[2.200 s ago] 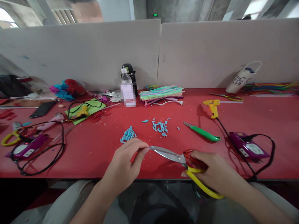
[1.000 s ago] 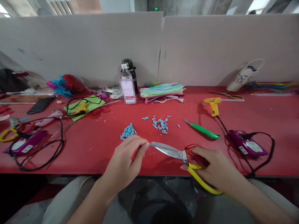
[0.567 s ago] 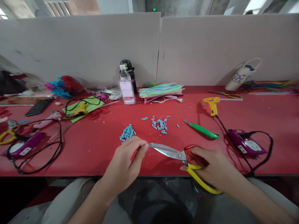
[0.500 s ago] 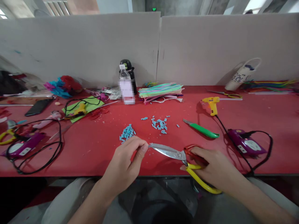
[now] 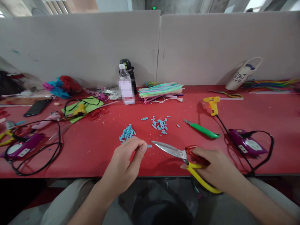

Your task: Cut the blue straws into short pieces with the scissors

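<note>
My left hand (image 5: 128, 159) is closed in a pinch. A short end of a thin blue strip (image 5: 149, 146) sticks out past its thumb and fingertip; the rest is hidden in the hand. My right hand (image 5: 214, 164) is wrapped round the red and yellow handles of the scissors (image 5: 172, 151). The blades point left, their tip just right of the strip's end and apart from it. Beyond my left hand lies a heap of small blue cut pieces (image 5: 127, 132). A looser scatter of blue pieces (image 5: 160, 124) lies to the right of that.
Right of the scatter lie a green utility knife (image 5: 205, 130), a yellow glue gun (image 5: 212, 104) and a purple power strip (image 5: 247, 143). A bundle of pastel stems (image 5: 161, 91) and a plastic bottle (image 5: 126, 86) are at the back. Black cables (image 5: 61, 137) loop on the left.
The scissors' tip has moved slightly right and up, away from my left fingertips. More of the blue strip's end now shows. My left hand has barely moved.
</note>
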Motion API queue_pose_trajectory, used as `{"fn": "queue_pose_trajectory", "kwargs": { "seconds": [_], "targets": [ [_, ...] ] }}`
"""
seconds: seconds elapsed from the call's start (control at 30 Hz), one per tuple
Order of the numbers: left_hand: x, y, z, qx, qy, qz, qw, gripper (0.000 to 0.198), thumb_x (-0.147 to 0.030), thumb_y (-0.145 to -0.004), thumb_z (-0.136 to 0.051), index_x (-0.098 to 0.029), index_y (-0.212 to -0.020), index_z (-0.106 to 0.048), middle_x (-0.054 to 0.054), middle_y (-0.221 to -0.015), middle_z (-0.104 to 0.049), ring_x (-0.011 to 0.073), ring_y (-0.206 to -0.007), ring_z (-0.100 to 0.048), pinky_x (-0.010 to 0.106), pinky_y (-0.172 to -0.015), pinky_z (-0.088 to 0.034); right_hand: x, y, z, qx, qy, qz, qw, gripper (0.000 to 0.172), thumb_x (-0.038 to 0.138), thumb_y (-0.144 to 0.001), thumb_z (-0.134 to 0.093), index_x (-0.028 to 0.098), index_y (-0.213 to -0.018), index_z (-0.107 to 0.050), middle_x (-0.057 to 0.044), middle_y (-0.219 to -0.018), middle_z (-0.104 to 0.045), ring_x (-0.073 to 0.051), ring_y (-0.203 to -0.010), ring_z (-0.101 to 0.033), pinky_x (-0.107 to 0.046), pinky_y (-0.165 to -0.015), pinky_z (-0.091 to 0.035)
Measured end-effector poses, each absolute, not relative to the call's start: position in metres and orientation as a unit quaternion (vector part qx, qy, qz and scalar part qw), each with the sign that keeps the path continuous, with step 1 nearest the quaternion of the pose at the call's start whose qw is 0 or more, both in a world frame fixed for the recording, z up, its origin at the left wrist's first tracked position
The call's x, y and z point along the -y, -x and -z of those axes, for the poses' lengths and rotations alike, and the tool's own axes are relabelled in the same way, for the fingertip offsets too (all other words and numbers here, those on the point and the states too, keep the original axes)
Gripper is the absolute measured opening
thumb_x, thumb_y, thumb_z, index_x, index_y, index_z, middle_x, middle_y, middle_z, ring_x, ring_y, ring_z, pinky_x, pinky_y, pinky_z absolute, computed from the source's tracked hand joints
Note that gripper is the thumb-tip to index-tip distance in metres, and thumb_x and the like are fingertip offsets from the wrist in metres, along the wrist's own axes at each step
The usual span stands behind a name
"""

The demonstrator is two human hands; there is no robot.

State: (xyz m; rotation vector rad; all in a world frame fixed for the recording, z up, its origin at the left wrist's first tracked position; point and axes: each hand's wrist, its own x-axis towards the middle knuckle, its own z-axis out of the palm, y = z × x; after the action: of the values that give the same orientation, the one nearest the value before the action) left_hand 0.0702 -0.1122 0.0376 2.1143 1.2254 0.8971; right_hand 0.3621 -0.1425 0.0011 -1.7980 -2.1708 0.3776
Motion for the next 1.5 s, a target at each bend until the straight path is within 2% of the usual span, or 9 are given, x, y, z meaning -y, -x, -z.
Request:
{"fn": "queue_pose_trajectory", "kwargs": {
  "seconds": [0.13, 0.23, 0.5, 0.77, 1.0, 1.2, 1.3, 1.4, 1.5],
  "targets": [
    [0.1117, -0.0694, -0.0366, -0.456, -0.784, -0.33, 0.26, 0.017, -0.02, -0.102, -0.045, -0.019, -0.087, -0.052, -0.003, -0.079, -0.053, 0.0103, -0.073, -0.048, 0.023, -0.071, -0.038, 0.1436, -0.3603, -0.0073, 0.753, 0.609, -0.173, 0.178, 0.034, 0.057, -0.082, -0.067, 0.024, -0.081, -0.057, 0.001, -0.066, -0.062, -0.014, -0.055, -0.052, -0.024, -0.052, -0.038],
    [0.111, -0.07, -0.0362, -0.454, -0.786, -0.335, 0.252, 0.017, -0.02, -0.102, -0.045, -0.019, -0.087, -0.053, -0.003, -0.079, -0.053, 0.0105, -0.074, -0.049, 0.023, -0.072, -0.038, 0.1443, -0.3597, -0.0081, 0.752, 0.607, -0.182, 0.18, 0.031, 0.052, -0.082, -0.068, 0.024, -0.08, -0.057, 0.001, -0.065, -0.061, -0.014, -0.056, -0.052, -0.023, -0.053, -0.038],
    [0.1129, -0.0697, -0.0365, -0.465, -0.784, -0.328, 0.248, 0.017, -0.021, -0.102, -0.045, -0.019, -0.087, -0.053, -0.002, -0.079, -0.054, 0.0107, -0.074, -0.05, 0.023, -0.072, -0.038, 0.1428, -0.3608, -0.0001, 0.757, 0.615, -0.155, 0.157, 0.035, 0.057, -0.079, -0.07, 0.024, -0.08, -0.059, 0.001, -0.068, -0.064, -0.014, -0.057, -0.053, -0.023, -0.052, -0.036],
    [0.1118, -0.0712, -0.0372, -0.464, -0.787, -0.324, 0.247, 0.018, -0.021, -0.103, -0.043, -0.019, -0.087, -0.052, -0.002, -0.079, -0.053, 0.0106, -0.074, -0.05, 0.023, -0.072, -0.038, 0.1425, -0.3606, 0.0001, 0.763, 0.617, -0.123, 0.144, 0.027, 0.05, -0.079, -0.07, 0.024, -0.084, -0.063, 0.001, -0.067, -0.065, -0.014, -0.054, -0.054, -0.024, -0.05, -0.032],
    [0.1126, -0.071, -0.0379, -0.466, -0.787, -0.322, 0.246, 0.019, -0.022, -0.103, -0.043, -0.019, -0.087, -0.052, -0.002, -0.078, -0.054, 0.0116, -0.072, -0.05, 0.024, -0.071, -0.038, 0.1419, -0.3604, -0.0003, 0.763, 0.62, -0.119, 0.143, 0.028, 0.05, -0.078, -0.071, 0.024, -0.079, -0.063, 0.002, -0.062, -0.062, -0.014, -0.051, -0.051, -0.024, -0.048, -0.031],
    [0.113, -0.0705, -0.0381, -0.469, -0.787, -0.316, 0.247, 0.018, -0.022, -0.103, -0.043, -0.019, -0.087, -0.052, -0.001, -0.079, -0.054, 0.0121, -0.073, -0.05, 0.024, -0.071, -0.038, 0.1429, -0.3612, 0.0008, 0.767, 0.614, -0.12, 0.14, 0.022, 0.042, -0.078, -0.07, 0.024, -0.073, -0.06, 0.002, -0.061, -0.062, -0.014, -0.05, -0.051, -0.024, -0.048, -0.031],
    [0.1131, -0.0704, -0.0378, -0.466, -0.788, -0.318, 0.247, 0.018, -0.022, -0.103, -0.043, -0.019, -0.087, -0.052, -0.001, -0.079, -0.053, 0.0122, -0.073, -0.049, 0.025, -0.07, -0.038, 0.1428, -0.36, 0.0002, 0.759, 0.623, -0.126, 0.143, 0.027, 0.048, -0.079, -0.069, 0.024, -0.073, -0.058, 0.001, -0.062, -0.062, -0.014, -0.051, -0.052, -0.024, -0.048, -0.032],
    [0.113, -0.0709, -0.0379, -0.467, -0.788, -0.314, 0.249, 0.019, -0.023, -0.103, -0.042, -0.019, -0.087, -0.052, -0.001, -0.079, -0.053, 0.0119, -0.073, -0.049, 0.024, -0.071, -0.038, 0.1431, -0.3591, -0.0024, 0.748, 0.623, -0.163, 0.162, 0.031, 0.054, -0.081, -0.067, 0.024, -0.082, -0.058, 0.001, -0.069, -0.064, -0.015, -0.057, -0.054, -0.024, -0.052, -0.037],
    [0.1129, -0.0718, -0.0383, -0.467, -0.788, -0.313, 0.249, 0.02, -0.023, -0.103, -0.042, -0.019, -0.086, -0.051, -0.002, -0.079, -0.052, 0.0116, -0.073, -0.049, 0.024, -0.072, -0.037, 0.1438, -0.3592, -0.0044, 0.743, 0.62, -0.187, 0.169, 0.03, 0.053, -0.082, -0.067, 0.025, -0.085, -0.058, 0.001, -0.071, -0.063, -0.015, -0.059, -0.054, -0.024, -0.054, -0.038]
  ]
}}
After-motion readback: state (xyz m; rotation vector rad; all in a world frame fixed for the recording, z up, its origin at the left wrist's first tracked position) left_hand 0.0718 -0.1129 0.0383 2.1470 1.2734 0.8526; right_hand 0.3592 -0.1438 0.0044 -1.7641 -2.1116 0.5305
